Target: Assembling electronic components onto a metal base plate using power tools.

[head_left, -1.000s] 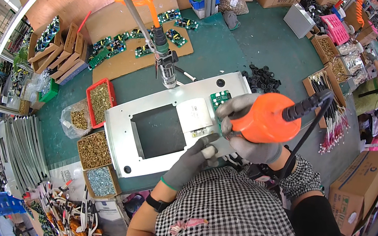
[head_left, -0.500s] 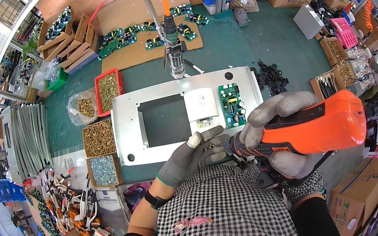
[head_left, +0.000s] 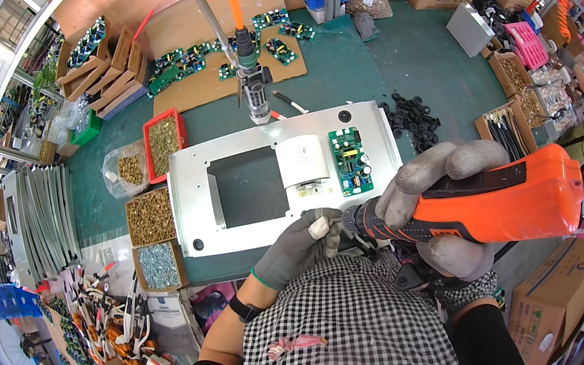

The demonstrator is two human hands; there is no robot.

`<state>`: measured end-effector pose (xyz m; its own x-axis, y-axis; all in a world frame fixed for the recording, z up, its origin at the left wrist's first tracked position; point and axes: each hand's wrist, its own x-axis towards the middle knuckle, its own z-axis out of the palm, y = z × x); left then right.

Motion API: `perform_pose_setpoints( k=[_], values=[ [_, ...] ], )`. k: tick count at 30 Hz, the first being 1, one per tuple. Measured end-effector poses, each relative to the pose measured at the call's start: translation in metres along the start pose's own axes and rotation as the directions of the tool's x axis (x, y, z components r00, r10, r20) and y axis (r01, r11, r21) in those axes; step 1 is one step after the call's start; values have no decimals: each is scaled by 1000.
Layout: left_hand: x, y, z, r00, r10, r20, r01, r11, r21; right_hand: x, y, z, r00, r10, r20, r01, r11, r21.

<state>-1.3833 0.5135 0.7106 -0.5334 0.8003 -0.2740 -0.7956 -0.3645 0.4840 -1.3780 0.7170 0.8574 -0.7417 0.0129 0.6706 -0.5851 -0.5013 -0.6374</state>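
Can't make out the tip of the orange driver (head_left: 510, 194), lost at the bunched fingers of the left hand (head_left: 298, 247), so can't tell about anything pinched there. Got the driver gripped tight in the right hand (head_left: 447, 193), just beside the near edge of the panel (head_left: 198, 203). Counted one board (head_left: 351, 161) and one white cover (head_left: 300, 160) on it, all on the counter (head_left: 398, 67). Also spotted one red bin (head_left: 182, 130) and two cardboard bins (head_left: 183, 263) left of it. Gave up counting the black caps (head_left: 411, 123), too heaped.

Grey gloves (head_left: 284, 257), checked apron (head_left: 355, 318), black wristband (head_left: 243, 309)
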Motion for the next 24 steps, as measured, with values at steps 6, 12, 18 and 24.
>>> perform_pose_setpoints(
  k=[6,12,18,24],
  values=[
    [0,2,5,999,10,-53,-10,1000,-2,1,-2,-3,997,-49,66,50,999,-9],
    [0,3,11,998,14,-61,-12,1000,28,-1,-1,0,997,-66,-35,63,996,-69],
    [3,1,3,999,1,-44,-1,1000,14,-2,-1,4,995,-36,-94,28,996,-87],
    [4,1,1,994,-20,-106,10,995,-95,1,-2,-1,996,-92,-8,91,992,-82]
  ],
)
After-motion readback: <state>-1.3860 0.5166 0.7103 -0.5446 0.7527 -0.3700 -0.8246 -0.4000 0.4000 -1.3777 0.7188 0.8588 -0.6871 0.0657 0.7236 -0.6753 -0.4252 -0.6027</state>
